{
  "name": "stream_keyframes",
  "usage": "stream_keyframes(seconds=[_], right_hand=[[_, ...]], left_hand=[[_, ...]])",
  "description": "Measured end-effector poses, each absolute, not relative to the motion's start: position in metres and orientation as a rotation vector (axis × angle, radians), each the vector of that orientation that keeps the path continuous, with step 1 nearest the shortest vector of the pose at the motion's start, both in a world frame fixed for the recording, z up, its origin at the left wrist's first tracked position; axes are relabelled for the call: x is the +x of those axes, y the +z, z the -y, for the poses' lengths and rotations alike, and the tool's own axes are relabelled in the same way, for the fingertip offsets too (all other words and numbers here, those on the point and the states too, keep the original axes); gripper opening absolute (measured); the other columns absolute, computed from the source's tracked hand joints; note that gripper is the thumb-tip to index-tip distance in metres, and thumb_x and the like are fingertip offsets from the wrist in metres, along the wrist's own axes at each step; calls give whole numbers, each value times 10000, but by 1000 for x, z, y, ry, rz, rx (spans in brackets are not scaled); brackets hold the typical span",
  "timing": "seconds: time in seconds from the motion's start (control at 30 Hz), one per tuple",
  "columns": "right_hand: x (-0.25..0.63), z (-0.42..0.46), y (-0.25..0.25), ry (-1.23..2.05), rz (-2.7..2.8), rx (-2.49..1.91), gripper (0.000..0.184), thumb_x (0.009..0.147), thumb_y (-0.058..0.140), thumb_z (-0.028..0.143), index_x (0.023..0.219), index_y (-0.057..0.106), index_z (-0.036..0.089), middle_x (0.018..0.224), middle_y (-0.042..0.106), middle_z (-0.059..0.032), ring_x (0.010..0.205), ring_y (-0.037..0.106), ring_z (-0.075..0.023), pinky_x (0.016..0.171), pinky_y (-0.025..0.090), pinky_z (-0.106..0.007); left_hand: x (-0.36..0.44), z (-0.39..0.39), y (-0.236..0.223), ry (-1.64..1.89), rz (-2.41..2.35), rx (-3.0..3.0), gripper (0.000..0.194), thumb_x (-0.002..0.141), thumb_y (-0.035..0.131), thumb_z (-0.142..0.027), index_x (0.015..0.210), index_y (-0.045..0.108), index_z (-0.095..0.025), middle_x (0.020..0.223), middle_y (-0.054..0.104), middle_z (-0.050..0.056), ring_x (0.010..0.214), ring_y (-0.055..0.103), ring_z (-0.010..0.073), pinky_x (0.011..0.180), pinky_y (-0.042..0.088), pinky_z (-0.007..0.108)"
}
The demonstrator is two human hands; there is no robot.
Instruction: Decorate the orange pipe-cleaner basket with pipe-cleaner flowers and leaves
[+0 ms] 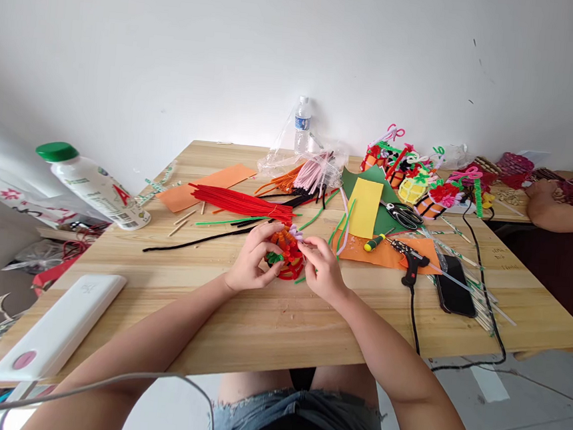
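Observation:
A small pipe-cleaner flower basket (289, 269), red and orange with a green piece on its side, is held just over the front middle of the table. My left hand (255, 259) curls round its left side, thumb below and fingers above. A lilac pipe cleaner (295, 231) shows at its top, bent into a small shape. My right hand (325, 272) is closed in a pinch at the upper right, by that lilac piece. The fingers partly hide the basket. Just behind lies a bundle of red pipe cleaners (240, 202).
A glue gun (413, 259), phone (455, 286), scissors (404, 215) and yellow-handled screwdriver (374, 242) lie right. Finished flower baskets (414, 186) stand behind them. A white bottle (98, 188) and power bank (58, 329) are left. A cable crosses the right edge; another person's arm (550, 208) rests far right.

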State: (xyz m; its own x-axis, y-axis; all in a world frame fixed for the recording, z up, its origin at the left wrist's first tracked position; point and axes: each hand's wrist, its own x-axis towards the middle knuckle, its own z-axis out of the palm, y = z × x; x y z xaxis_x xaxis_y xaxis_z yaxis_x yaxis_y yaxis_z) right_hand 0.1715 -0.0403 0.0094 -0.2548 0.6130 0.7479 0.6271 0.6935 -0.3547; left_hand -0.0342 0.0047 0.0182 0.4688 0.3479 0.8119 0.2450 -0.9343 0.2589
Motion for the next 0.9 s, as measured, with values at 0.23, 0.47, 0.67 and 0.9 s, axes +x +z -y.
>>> stream_keyframes(seconds=[0.23, 0.47, 0.67, 0.9], right_hand=[[171, 40, 9, -39, 1941, -950, 586, 809, 401, -33, 1303, 525, 255, 1170, 531, -112, 1045, 590, -199, 876, 555, -372], [171, 40, 10, -49, 1938, -956, 572, 811, 405, -31, 1294, 530, 251, 1161, 535, -112, 1059, 585, -206, 879, 554, -381], [171, 40, 10, -39, 1940, -945, 583, 812, 399, -33, 1303, 521, 258, 1160, 532, -111, 1051, 587, -203, 873, 556, -379], [171, 40, 10, -34, 1944, -954, 605, 807, 400, -36, 1317, 511, 271, 1165, 532, -105, 1045, 590, -198, 874, 554, -374]], left_hand=[[-35, -6, 19, 1463, -546, 2613, 239, 776, 627, -182, 980, 507, -214, 1360, 474, 151, 1268, 488, 301, 1040, 409, 561], [-34, -5, 21, 1468, -528, 2613, 255, 769, 636, -160, 986, 509, -206, 1355, 474, 158, 1265, 486, 302, 1036, 409, 562], [-34, -6, 19, 1468, -535, 2612, 244, 776, 631, -175, 984, 510, -210, 1364, 472, 153, 1267, 488, 305, 1030, 411, 565], [-35, -6, 17, 1464, -548, 2610, 253, 779, 628, -186, 998, 503, -216, 1365, 473, 153, 1271, 488, 304, 1030, 414, 567]])
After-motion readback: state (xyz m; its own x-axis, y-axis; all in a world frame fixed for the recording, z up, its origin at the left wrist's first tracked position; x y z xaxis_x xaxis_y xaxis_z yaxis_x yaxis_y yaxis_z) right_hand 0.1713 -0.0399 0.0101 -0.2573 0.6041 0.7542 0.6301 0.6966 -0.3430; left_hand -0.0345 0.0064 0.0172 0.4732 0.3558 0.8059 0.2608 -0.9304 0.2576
